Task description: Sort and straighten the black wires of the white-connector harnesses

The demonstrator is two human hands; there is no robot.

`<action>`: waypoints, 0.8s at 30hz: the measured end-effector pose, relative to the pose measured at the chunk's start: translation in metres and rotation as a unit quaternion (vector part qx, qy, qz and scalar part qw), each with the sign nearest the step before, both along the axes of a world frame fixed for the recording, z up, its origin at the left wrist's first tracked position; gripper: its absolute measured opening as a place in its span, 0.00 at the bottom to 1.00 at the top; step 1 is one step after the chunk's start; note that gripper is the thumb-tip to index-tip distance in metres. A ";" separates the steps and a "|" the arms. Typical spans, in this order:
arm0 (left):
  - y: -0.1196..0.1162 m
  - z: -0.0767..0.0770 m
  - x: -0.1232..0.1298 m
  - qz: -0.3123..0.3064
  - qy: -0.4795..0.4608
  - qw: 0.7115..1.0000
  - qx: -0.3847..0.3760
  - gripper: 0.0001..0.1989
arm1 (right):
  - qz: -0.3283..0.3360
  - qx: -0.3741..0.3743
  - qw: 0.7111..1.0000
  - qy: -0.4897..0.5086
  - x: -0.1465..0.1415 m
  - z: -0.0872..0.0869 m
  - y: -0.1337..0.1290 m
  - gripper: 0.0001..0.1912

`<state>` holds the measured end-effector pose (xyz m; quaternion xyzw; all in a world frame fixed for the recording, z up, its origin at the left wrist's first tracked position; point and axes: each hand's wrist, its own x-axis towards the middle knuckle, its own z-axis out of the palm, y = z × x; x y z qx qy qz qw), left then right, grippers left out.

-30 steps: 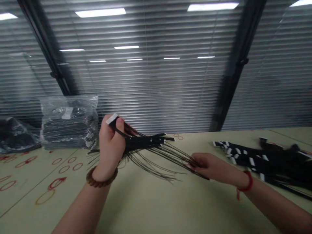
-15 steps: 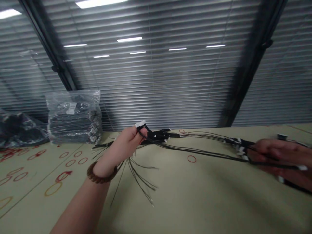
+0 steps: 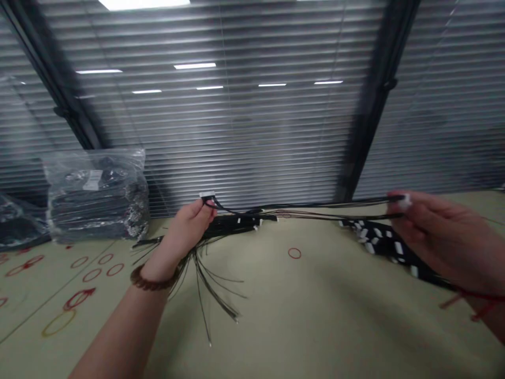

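My left hand [image 3: 189, 226] pinches the end of a black cable harness [image 3: 315, 205] at a white connector [image 3: 207, 195]. The harness runs nearly level across to my right hand [image 3: 437, 226], whose fingers are closed on its other end, by a small white connector [image 3: 404, 201]. Under and beside my left hand lies a bundle of black cables [image 3: 229, 226], with thin loose wires [image 3: 216, 295] fanning toward the front. Beneath my right hand is a second pile of black cables with white connectors [image 3: 379, 242].
Clear plastic bags of dark cables [image 3: 97, 205] stand at the back left. Red rubber bands [image 3: 294, 253] and a yellow one [image 3: 58, 322] lie on the pale yellow table [image 3: 300, 326]. Behind the table is a window with blinds [image 3: 252, 131].
My right hand has come further into view and risen, and the harness is now stretched straighter between my hands. The view has shifted a little to the right.
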<state>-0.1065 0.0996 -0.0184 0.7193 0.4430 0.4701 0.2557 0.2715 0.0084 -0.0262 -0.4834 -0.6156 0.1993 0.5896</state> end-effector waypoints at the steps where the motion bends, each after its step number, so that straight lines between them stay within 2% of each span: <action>1: -0.001 -0.001 0.002 -0.009 -0.001 1.000 0.003 0.16 | 0.012 0.019 1.000 -0.002 -0.002 0.003 0.001 0.11; 4: -0.014 -0.003 0.018 -0.060 0.011 0.998 0.002 0.17 | 0.083 0.029 0.993 -0.075 -0.022 0.014 0.003 0.07; 7: -0.036 -0.006 0.041 -0.138 0.042 0.989 -0.020 0.16 | 0.169 0.020 0.969 -0.177 -0.058 0.022 0.003 0.07; 12: -0.068 -0.008 0.067 -0.226 0.078 0.970 -0.051 0.15 | 0.196 0.069 0.953 -0.222 -0.104 0.022 0.007 0.14; 18: -0.073 -0.008 0.070 -0.257 0.097 0.960 -0.048 0.14 | 0.209 0.092 0.948 -0.224 -0.110 0.019 0.007 0.11; 24: -0.073 -0.010 0.069 -0.277 0.107 0.954 -0.044 0.13 | 0.240 0.056 0.948 -0.204 -0.104 0.019 0.004 0.11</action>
